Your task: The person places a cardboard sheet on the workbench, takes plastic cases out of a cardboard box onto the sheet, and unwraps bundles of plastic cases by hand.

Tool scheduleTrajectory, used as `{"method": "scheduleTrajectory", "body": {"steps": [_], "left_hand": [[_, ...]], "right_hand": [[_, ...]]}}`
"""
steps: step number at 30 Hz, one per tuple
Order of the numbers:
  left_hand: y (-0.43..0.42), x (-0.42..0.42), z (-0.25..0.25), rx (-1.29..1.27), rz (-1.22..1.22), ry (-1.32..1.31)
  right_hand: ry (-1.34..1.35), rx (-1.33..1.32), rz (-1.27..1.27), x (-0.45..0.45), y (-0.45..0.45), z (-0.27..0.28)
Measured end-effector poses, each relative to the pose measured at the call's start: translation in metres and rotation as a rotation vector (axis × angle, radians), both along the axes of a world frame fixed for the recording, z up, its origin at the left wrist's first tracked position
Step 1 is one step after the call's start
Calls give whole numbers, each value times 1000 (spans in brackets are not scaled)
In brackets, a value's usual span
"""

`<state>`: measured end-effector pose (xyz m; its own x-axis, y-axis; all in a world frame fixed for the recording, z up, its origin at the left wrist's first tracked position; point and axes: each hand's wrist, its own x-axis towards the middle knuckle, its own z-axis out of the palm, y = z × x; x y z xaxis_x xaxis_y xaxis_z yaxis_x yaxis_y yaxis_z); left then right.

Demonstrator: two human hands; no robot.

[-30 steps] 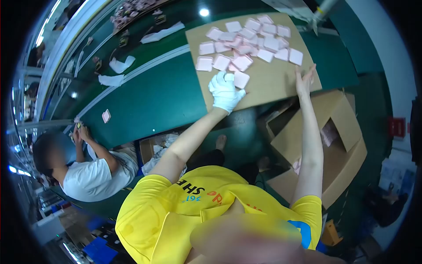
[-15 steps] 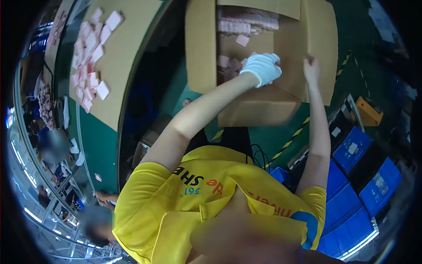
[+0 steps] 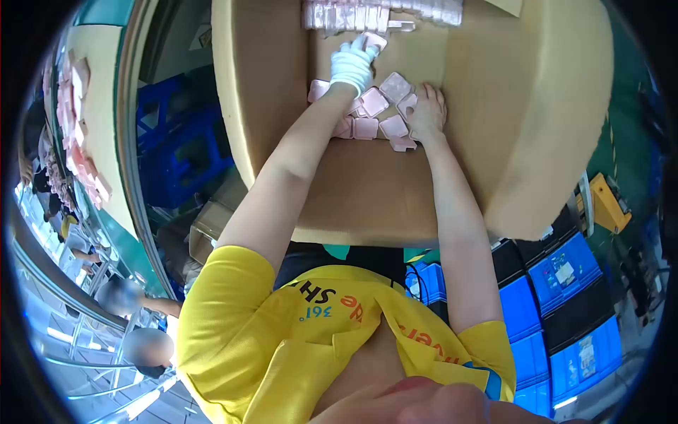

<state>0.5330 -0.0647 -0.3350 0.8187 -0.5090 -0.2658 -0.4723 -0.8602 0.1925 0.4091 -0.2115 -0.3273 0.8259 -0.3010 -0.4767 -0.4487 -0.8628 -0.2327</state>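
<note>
Inside a large cardboard box [image 3: 367, 205], pale pink square cases [image 3: 374, 102] lie loose on the bottom. My left hand [image 3: 352, 65], in a white glove, reaches over them toward the far side. Its fingers are on one pink case [image 3: 376, 42], seemingly pinching its edge. Bare, my right hand [image 3: 427, 115] rests low at the right of the pile, fingers stretched out and thumb beside a pink case [image 3: 407, 104]. Clear plastic-looking packs [image 3: 346, 15] stand in a row along the box's far wall.
More pink pieces [image 3: 74, 127] lie on a table at the left. Blue crates [image 3: 565, 275] stand at the lower right, near an orange-yellow bracket-like object [image 3: 609, 203]. Two other people are at the lower left. The box walls rise around both my forearms.
My view has come closer over the box. My right hand has left the box's right flap and gone down to the pink cases. My left hand has reached farther in, onto a case.
</note>
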Motion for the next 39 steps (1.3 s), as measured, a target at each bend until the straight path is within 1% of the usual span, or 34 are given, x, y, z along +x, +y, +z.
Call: {"method": "scheduleTrajectory", "body": {"steps": [2, 3, 4, 6, 7, 10, 11, 12, 14, 15, 16, 18, 19, 20, 22, 23, 24, 26, 27, 30, 32, 34, 35, 36, 38, 39], "left_hand": [[-4, 6, -18, 23, -88, -142], [-2, 5, -24, 33, -134, -213], [1, 3, -26, 38, -123, -205], [13, -5, -23, 83, -166, -90], [19, -11, -20, 107, -189, -28], [36, -15, -6, 145, -90, 46], [39, -17, -1, 154, -48, 78], [38, -25, 8, 157, -41, 80], [29, -49, 30, 225, 10, 202], [29, -60, 40, 258, 38, 262], [33, -70, 48, 259, 47, 259], [40, -90, 52, 38, 88, 154], [42, -93, 48, -74, 103, 100], [38, -81, 49, -76, 106, 94], [30, -41, 58, 116, 260, 109], [26, -29, 63, 215, 339, 119], [24, -25, 66, 215, 349, 128], [21, -21, 71, 329, 177, 337], [23, -20, 72, 385, 83, 438], [25, -42, 64, 347, 72, 507], [26, -49, 53, 321, 68, 529], [30, -47, 35, 312, 9, 508], [32, -46, 35, 309, -23, 501], [32, -42, 33, 306, -23, 499], [27, -28, 44, 329, -31, 776], [25, -23, 48, 340, -34, 913]], "right_hand": [[-177, -43, 200, 3, 1, -13], [-164, -33, 210, 5, 3, -16], [-108, 12, 244, 11, 3, -19], [2, 98, 308, 24, 4, -22], [9, 107, 315, 26, 2, -24], [-62, 204, -82, 42, -9, -23], [-63, 210, -75, 46, -12, -22], [-179, 236, -69, 47, -15, -23], [-416, 288, -61, 47, -18, -22], [-418, 292, -55, 37, -19, -27], [-347, 216, -91, 24, -16, -30], [-213, 64, -161, 9, -12, -34], [-221, 64, -155, 8, -14, -33], [-106, 81, -113, 6, -17, -28], [146, 106, -23, -3, -20, -24], [153, 103, -12, -4, -19, -27], [152, 160, -28, -5, -16, -29], [154, 281, -72, -8, -7, -31], [162, 286, -74, -8, -1, -30], [221, 307, 92, -4, 9, -21], [237, 322, 91, 7, 17, -14], [282, 355, 95, 16, 25, -8], [284, 354, 95, 16, 25, -13], [302, 358, 161, 20, 22, -18], [345, 364, 298, 24, 17, -24], [347, 361, 302, 22, 17, -26]]}}
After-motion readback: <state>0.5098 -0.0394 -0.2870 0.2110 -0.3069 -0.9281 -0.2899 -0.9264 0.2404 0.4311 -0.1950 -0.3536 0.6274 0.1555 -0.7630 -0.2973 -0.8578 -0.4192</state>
